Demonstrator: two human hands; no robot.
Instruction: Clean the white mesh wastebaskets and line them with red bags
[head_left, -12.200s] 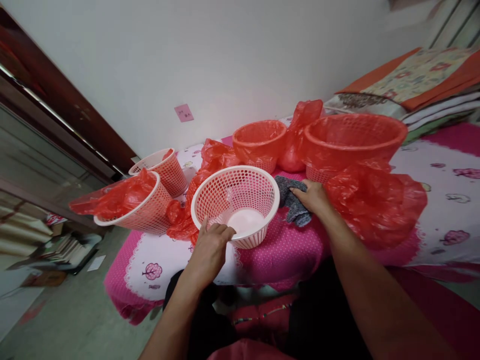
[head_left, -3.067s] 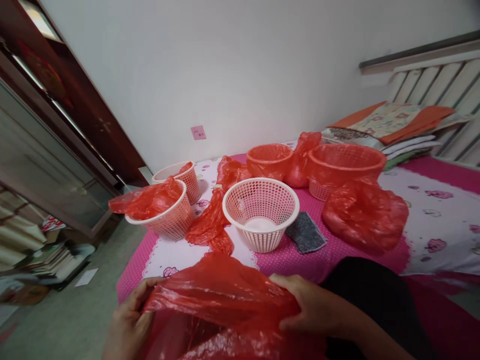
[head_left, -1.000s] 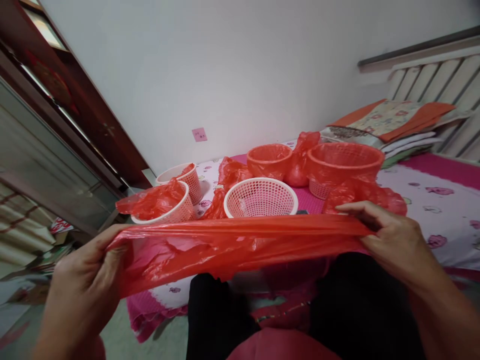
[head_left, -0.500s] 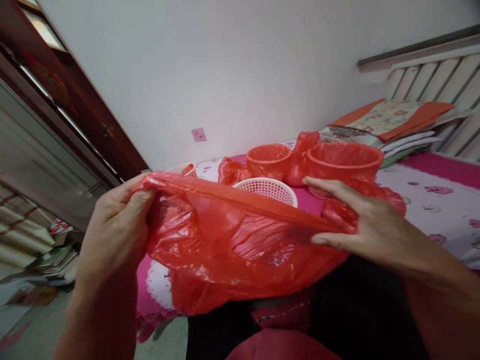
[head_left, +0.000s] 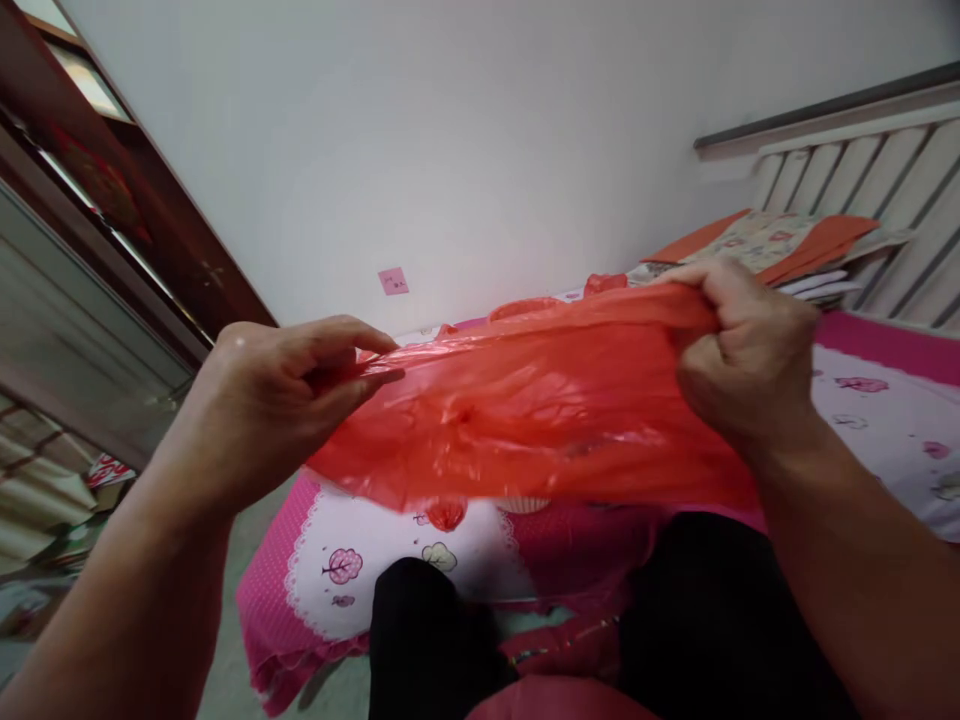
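A red plastic bag (head_left: 525, 400) is stretched sideways between my two hands, above the bed. My right hand (head_left: 742, 350) is closed in a fist round the bag's upper right edge. At the other end, the thumb and fingers of my left hand (head_left: 285, 400) come together on its upper left edge. Behind the bag, the red-covered rim of a basket (head_left: 525, 308) shows over its top. Below its lower edge a bit of a pale ribbed basket (head_left: 523, 505) peeks out, and a small red plastic bundle (head_left: 446, 513) lies beside it. The bag hides most of the baskets.
The bed has a pink and white tree-print cover (head_left: 345, 565). Folded cloths (head_left: 787, 240) are stacked at the far right by a white radiator (head_left: 862, 190). My dark-clad knees are against the bed's near side. A brown door frame (head_left: 150, 200) stands left.
My right hand, spread apart at the bag's edge before, is now closed on it and higher. The bag is pulled tauter and raised, covering most of the baskets. My left hand's fingers now point right.
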